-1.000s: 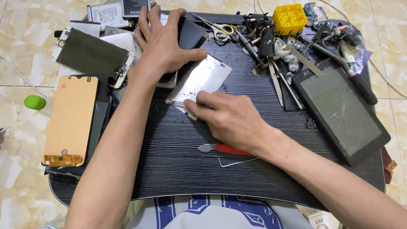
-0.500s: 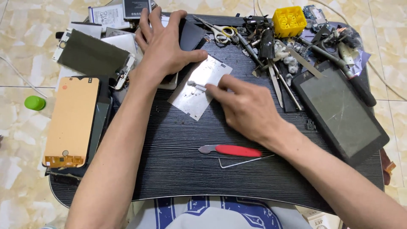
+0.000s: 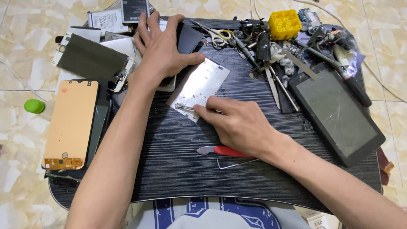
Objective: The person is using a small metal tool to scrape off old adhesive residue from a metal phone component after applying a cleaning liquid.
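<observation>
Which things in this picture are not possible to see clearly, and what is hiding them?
Head view only:
- Phone under the left hand: the palm covers most of it, so its state is unclear.
- Thin metal tool on the silver plate: the right hand covers its handle; the tip is too small to identify.
- Red-handled tool: its right end is hidden under the right wrist.
- Small parts beside the yellow box: too small and piled to tell apart.
</observation>
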